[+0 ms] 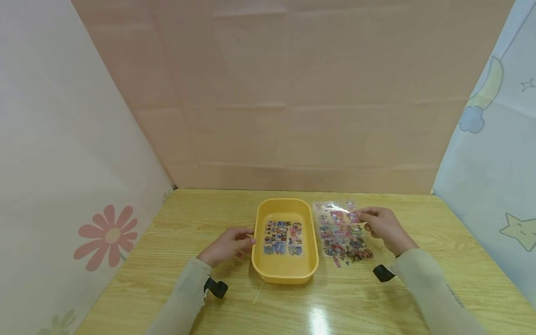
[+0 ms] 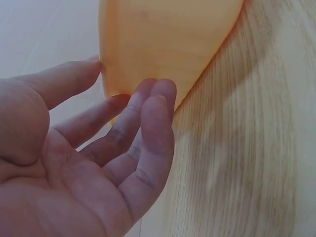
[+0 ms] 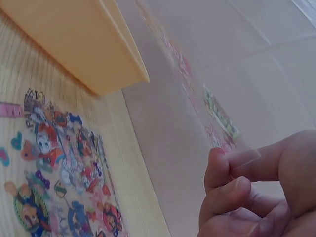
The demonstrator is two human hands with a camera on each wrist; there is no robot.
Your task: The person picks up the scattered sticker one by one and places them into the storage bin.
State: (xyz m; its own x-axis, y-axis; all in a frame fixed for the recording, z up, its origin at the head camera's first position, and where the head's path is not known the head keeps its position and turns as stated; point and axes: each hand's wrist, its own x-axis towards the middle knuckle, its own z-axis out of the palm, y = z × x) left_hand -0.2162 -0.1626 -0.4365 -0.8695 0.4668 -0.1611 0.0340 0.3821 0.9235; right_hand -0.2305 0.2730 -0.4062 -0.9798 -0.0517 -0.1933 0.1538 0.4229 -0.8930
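Note:
A yellow plastic tray [image 1: 284,274] stands on the table, with clear printed sticker sheets [image 1: 282,237] lying inside. My left hand [image 1: 232,244] holds its left rim lightly; the thumb is at the rim and the other fingers bend loosely by the outer wall [image 2: 173,39]. Right of the tray, my right hand [image 1: 383,225] pinches the edge of a clear sticker sheet [image 1: 337,217] between thumb and fingers. That sheet is raised and tilted, seen nearly edge-on in the right wrist view. Beneath it, another sheet with colourful cartoon prints [image 1: 345,251] lies on the table.
The wooden table [image 1: 201,209] runs back to a plain beige backdrop [image 1: 289,139]. A wall covering with flowers [image 1: 110,235] stands on the left; one with a moon and stars [image 1: 519,230] on the right. Each wrist wears a black device [image 1: 217,287].

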